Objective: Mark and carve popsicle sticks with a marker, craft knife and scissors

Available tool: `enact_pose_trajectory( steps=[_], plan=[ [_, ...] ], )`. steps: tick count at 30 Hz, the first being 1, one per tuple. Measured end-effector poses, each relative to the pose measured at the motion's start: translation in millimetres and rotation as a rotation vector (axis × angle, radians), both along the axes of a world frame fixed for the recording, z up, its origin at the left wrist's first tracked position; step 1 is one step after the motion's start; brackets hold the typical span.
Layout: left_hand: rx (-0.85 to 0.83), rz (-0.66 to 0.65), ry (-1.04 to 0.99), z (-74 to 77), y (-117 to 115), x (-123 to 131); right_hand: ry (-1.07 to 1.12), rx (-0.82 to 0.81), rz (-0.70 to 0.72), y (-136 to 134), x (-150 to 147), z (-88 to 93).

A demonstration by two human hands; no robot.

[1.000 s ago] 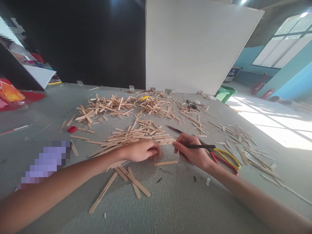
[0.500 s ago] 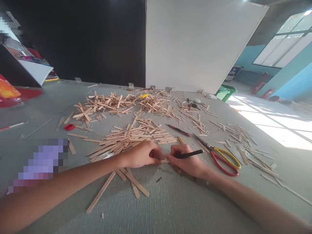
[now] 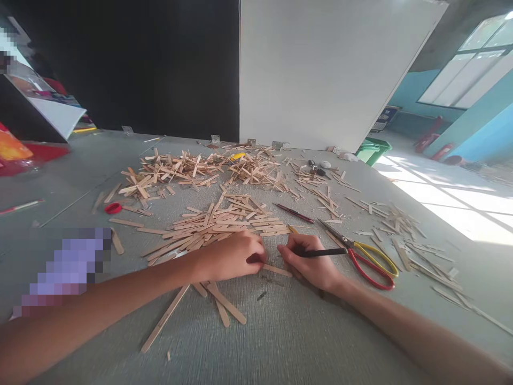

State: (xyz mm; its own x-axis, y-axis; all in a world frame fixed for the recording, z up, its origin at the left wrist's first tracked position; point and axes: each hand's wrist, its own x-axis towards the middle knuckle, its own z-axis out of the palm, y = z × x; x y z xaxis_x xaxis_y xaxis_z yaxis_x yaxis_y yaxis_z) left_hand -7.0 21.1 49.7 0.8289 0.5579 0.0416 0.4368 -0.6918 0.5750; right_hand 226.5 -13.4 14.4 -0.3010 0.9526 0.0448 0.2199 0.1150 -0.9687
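Observation:
Pinched in the fingers of my left hand (image 3: 242,255) is the left end of a wooden craft stick (image 3: 277,271), whose other end points right, close to the tabletop. My right hand (image 3: 310,259) is closed round a black pen (image 3: 326,252), its back end pointing right; the tip is hidden by the fingers. A small gap separates the two hands. Just beyond them lies a fanned heap of craft sticks (image 3: 216,227). A few loose sticks (image 3: 226,302) rest below my left wrist.
Red-and-yellow handled scissors (image 3: 371,262) lie right of my right hand. Beyond are a dark red pen (image 3: 294,213), a red ring-shaped item (image 3: 113,208) and a large pile of sticks (image 3: 176,168). Black and white panels (image 3: 312,69) stand at the back.
My right hand has drawn back to the right with the pen, away from my left fingers. More of the held stick now shows. My left hand has hardly moved.

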Motion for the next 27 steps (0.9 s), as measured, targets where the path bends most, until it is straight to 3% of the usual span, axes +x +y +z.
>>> enact_pose_trajectory(
  steps=[7, 19, 27],
  plan=[
    [0.085, -0.082, 0.084, 4.2, 0.2, -2.0, 0.053, 0.023, -0.016, 2.4, 1.3, -1.4],
    [0.035, -0.002, 0.002, -1.0, 11.6, -2.8, 0.063, 0.025, 0.019, 4.4, 3.7, -7.8],
    [0.093, -0.064, 0.087, 0.8, 7.5, -2.8, 0.053, 0.029, 0.011, 2.7, 3.5, -4.9]
  ],
)
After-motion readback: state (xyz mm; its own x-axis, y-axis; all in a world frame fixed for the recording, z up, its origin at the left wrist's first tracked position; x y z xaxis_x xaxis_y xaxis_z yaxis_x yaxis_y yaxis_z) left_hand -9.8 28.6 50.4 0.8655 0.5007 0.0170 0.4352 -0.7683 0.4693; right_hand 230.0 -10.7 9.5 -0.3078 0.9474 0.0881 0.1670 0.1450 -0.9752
